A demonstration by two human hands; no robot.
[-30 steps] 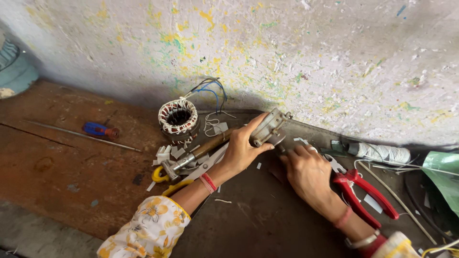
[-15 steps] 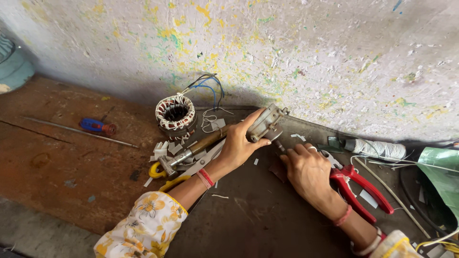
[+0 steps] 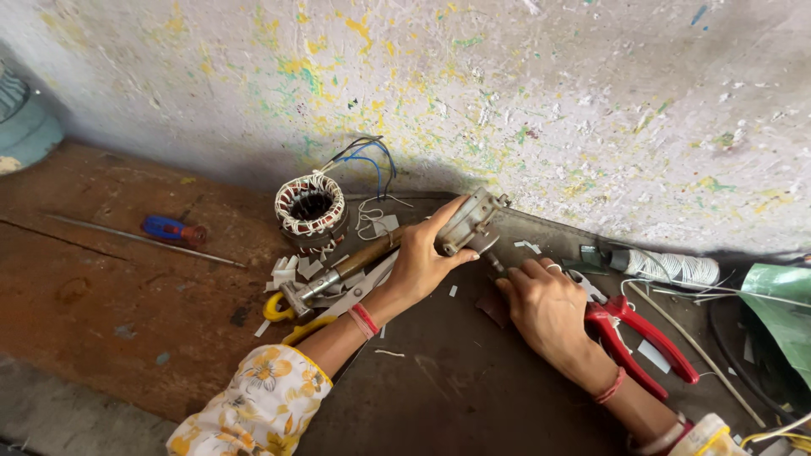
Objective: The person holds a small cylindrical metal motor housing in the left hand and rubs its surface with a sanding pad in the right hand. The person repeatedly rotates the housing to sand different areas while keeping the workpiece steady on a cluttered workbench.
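Grey metal motor part [image 3: 467,223] sits tilted on the dark work surface [image 3: 473,388], right up against the paint-flecked wall [image 3: 507,93], and the left hand [image 3: 420,262] is wrapped around its near end, fingers curled snug on the casing, thumb along the side. That is a full grasp, not a pinch. The right hand [image 3: 547,306] lies just beside it, palm down, fingers bent in toward the short shaft that pokes out below the part; whether those fingertips actually pinch the shaft or only rest at it, I cannot tell from here.

To the right of the right hand, touching its outer edge, lie red-handled pliers [image 3: 639,333]. Beyond them, a spool of white thread [image 3: 667,267]. To the left of the left hand there is a hammer [image 3: 334,277] with a wooden handle, yellow-handled scissors [image 3: 296,321] partly under the forearm, and scraps of white paper [image 3: 291,268]. Farther out from the left hand stands a wound stator [image 3: 311,205] with blue and black leads, and well off to that side a blue-handled screwdriver [image 3: 173,229].

By my judgement, the good way here is to keep the left hand as the clamp, the part braced against the surface so it cannot roll, and let the right hand work small and close at the shaft end. The pliers are within easy reach if fingers slip on the metal.
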